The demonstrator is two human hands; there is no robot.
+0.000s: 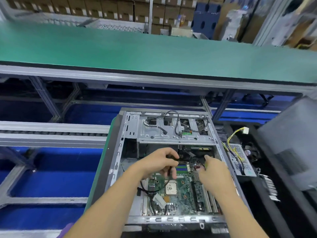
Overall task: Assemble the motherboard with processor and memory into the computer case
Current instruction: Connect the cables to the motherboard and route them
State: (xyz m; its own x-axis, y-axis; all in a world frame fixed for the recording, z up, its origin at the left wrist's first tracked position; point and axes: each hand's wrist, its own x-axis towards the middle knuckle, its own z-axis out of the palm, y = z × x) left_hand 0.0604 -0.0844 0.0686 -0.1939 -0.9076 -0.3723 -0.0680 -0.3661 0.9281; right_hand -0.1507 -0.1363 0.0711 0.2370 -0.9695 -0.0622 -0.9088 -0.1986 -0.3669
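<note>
An open grey computer case (118,152) lies on its side in front of me. Inside it sits the green motherboard (184,198), with the square silver processor (170,187) in its socket and blue and green memory slots (181,168) further back. My left hand (159,163) hovers over the slots, its fingers curled round a thin black cable. My right hand (211,172) reaches in over the board's right side, fingers bent down; what it touches is hidden. A white connector (159,200) on black wires lies across the board's near left.
The case's drive cage (175,133) with loose black cables sits at the far end. A power supply (239,158) with yellow wires rests to the right on a black tray. A green conveyor (154,54) runs across behind. Blue bins and metal rails lie to the left.
</note>
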